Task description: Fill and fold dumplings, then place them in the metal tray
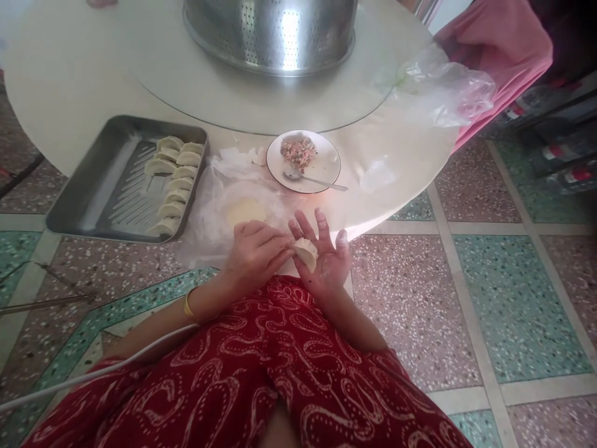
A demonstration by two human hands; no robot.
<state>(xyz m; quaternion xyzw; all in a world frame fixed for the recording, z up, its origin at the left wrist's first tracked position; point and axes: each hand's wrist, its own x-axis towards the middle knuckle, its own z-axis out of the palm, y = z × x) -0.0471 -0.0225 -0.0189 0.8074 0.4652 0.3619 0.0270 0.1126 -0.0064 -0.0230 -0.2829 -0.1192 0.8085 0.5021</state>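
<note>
In my left hand (254, 252), the fingers are closed and pinch the left end of a pale dumpling (306, 252). The dumpling is folded into a half-moon with a pleated edge. It lies against the palm of my right hand (329, 261), whose fingers are spread apart with white flour on their tips. Just beyond my left hand, a pale round wrapper stack (245, 213) sits on a clear plastic bag (209, 221). Past my hands is a white plate (326, 163) with minced filling (298, 152) and a metal spoon (317, 180) resting on it.
To the left, a grey metal tray (107, 180) holds several folded dumplings (180, 183). A large perforated steel pot (270, 31) stands on the glass turntable (224, 106) of the round table (65, 106). Plastic bags (448, 87) and a pink cloth (504, 37) are at right.
</note>
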